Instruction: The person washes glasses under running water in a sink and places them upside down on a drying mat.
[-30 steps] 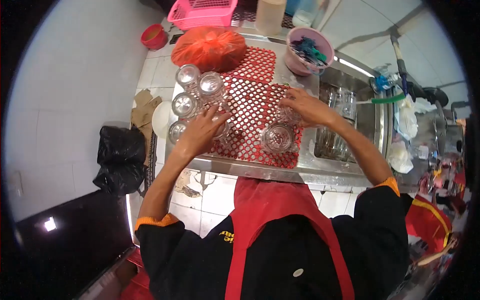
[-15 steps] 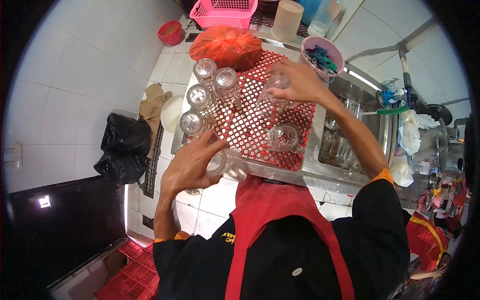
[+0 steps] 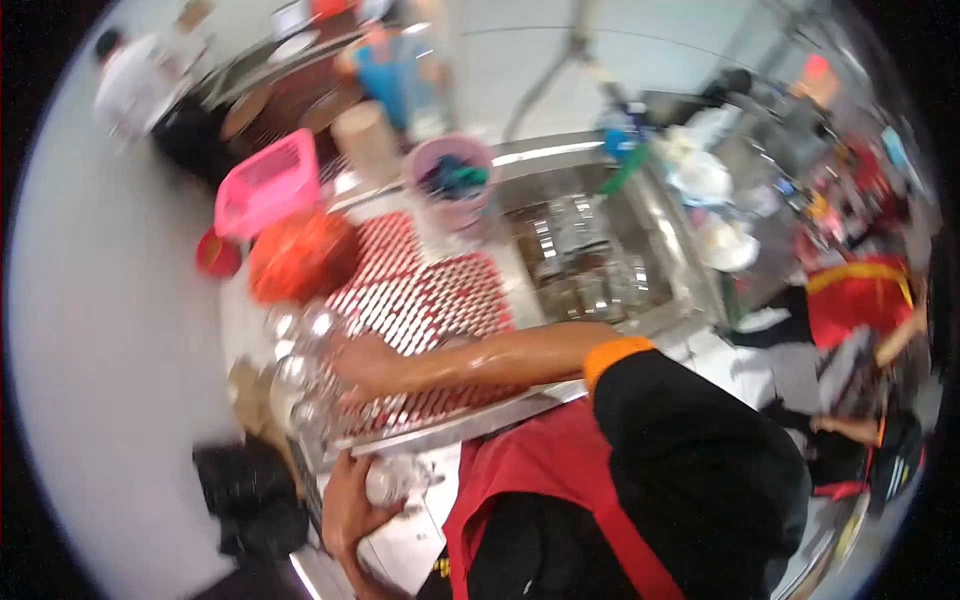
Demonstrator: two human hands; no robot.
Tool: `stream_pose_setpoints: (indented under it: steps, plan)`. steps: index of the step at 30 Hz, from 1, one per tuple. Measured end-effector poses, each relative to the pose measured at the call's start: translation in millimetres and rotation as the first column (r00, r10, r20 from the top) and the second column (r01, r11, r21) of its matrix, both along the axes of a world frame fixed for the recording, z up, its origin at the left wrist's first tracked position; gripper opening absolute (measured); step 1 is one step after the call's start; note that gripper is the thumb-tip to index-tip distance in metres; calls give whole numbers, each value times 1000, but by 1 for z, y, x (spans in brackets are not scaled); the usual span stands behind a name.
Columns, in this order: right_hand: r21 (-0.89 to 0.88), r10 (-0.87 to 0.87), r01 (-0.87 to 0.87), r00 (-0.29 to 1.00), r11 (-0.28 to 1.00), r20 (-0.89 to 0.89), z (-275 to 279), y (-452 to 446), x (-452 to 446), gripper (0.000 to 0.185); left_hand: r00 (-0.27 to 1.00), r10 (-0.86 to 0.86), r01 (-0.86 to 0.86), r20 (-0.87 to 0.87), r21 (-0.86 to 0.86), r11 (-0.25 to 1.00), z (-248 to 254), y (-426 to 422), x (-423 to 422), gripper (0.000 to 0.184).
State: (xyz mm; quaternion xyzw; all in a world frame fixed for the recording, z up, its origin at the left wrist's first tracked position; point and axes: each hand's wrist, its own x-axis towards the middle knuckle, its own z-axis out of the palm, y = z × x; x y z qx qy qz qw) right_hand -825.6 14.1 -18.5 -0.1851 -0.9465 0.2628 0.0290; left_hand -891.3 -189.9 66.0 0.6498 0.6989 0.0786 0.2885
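My left hand point(image 3: 350, 505) is wrapped around a clear glass mug point(image 3: 388, 482), just past the front edge of the steel counter point(image 3: 440, 433). My right hand point(image 3: 368, 365) reaches across the red perforated mat point(image 3: 465, 285) to a cluster of upturned glass mugs point(image 3: 292, 372) on the counter's left side. Motion blur smears its fingers, so I cannot tell whether it grips a mug there. Another glass mug point(image 3: 460, 340) on the mat is mostly hidden behind my right forearm.
An orange plastic bag point(image 3: 303, 255) and a pink basket point(image 3: 268, 185) lie beyond the mugs. A pink bucket point(image 3: 450, 190) with cloths stands beside the sink point(image 3: 665, 235), which holds several glasses. Black bags point(image 3: 250, 500) lie at left. People are in the background.
The view has turned right and blurred. My right hand has moved from the mat's middle to the left-hand mug cluster. My left hand still holds its mug, now lower beside the counter edge.
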Motion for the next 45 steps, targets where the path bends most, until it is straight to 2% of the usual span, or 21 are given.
stream_pose_setpoints:
  steps: [2,3,5,6,7,10,14,16,20,24,26,28,29,31,32,34,35,37,40,42,45]
  plan:
    - [37,27,-22,990,999,-137,-11,-4,10,84,999,37,-38,-28,-51,998,3,-4,-1,62]
    - [19,127,-127,963,992,-238,-9,-2,16,83,999,50,-50,1,-29,998,5,-7,-3,63]
    - [30,276,-275,961,961,-12,15,-2,21,80,997,73,-73,26,-9,997,3,-15,-7,63]
    - [-30,300,-300,954,953,-11,12,-4,17,75,997,78,-78,19,-16,997,4,-17,-7,62]
    - [-55,258,-255,965,965,42,7,-8,8,71,995,98,-97,14,-17,995,5,-18,-8,61]
    - [-97,138,-156,976,983,-170,-2,-4,5,72,989,142,-141,28,-28,990,5,-21,-7,59]
    - [-13,60,-63,982,998,-178,7,-3,-2,67,991,130,-129,37,-17,991,4,-20,-7,59]
    - [-79,-26,18,995,997,-101,8,3,-8,77,991,126,-125,51,-21,992,4,-17,-6,60]
    - [-74,-94,76,952,994,-290,-17,8,-14,79,996,61,-60,62,-16,998,8,-3,-2,59]
    - [-150,-51,29,988,988,-147,23,13,24,82,997,-33,32,65,12,999,14,18,1,63]
    - [-106,141,-176,950,979,-280,26,47,64,74,991,-118,114,70,66,991,21,27,2,63]
    - [-182,219,-241,967,953,-132,25,83,120,67,985,-147,146,87,19,989,33,41,1,63]
    - [-431,244,-220,970,875,1,39,93,145,68,978,-184,179,101,52,982,36,48,-2,62]
    - [-634,197,-120,979,764,52,36,84,184,72,955,-280,268,101,124,956,44,64,-5,63]
    - [-641,197,-123,979,758,45,25,70,193,72,955,-280,269,99,112,956,45,72,-5,63]
    - [-385,-70,134,982,913,176,-15,35,204,60,941,-334,324,51,146,935,46,90,-4,64]
    - [-391,-73,134,983,910,169,-28,23,205,60,933,-354,341,66,151,928,43,99,-5,64]
    - [-379,-285,241,957,893,-62,-45,7,204,41,919,-388,376,72,139,916,35,118,-5,64]
    - [-487,-382,236,896,841,-225,-50,4,211,38,878,-470,457,94,129,880,18,151,-1,63]
    - [-458,-425,298,882,837,-203,-53,5,215,36,894,-435,432,108,47,901,3,170,3,63]
    - [-368,-498,392,827,843,-260,-81,27,224,33,877,-479,471,30,143,871,-19,200,6,65]
